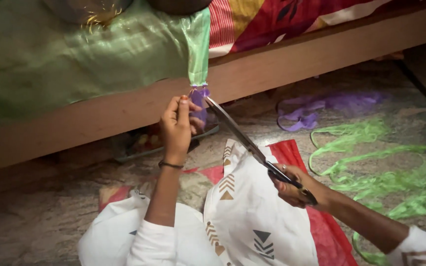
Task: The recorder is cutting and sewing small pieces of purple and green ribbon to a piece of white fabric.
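My left hand (177,127) is raised and pinches a purple fabric edge (199,106) at the lower end of a hanging strip of light green shiny cloth (198,49). My right hand (294,184) grips the dark handles of long metal scissors (245,138). The blades point up and left, with their tip touching the purple edge right beside my left fingers. The green cloth spreads over a wooden bed frame (272,66) at the left.
Cut purple strips (321,106) and green strips (371,162) lie on the stone floor at the right. White patterned cloth (252,216) and red fabric (321,231) cover my lap. A flat tray (139,145) sits under the bed. A red patterned bedsheet (292,17) lies on the bed.
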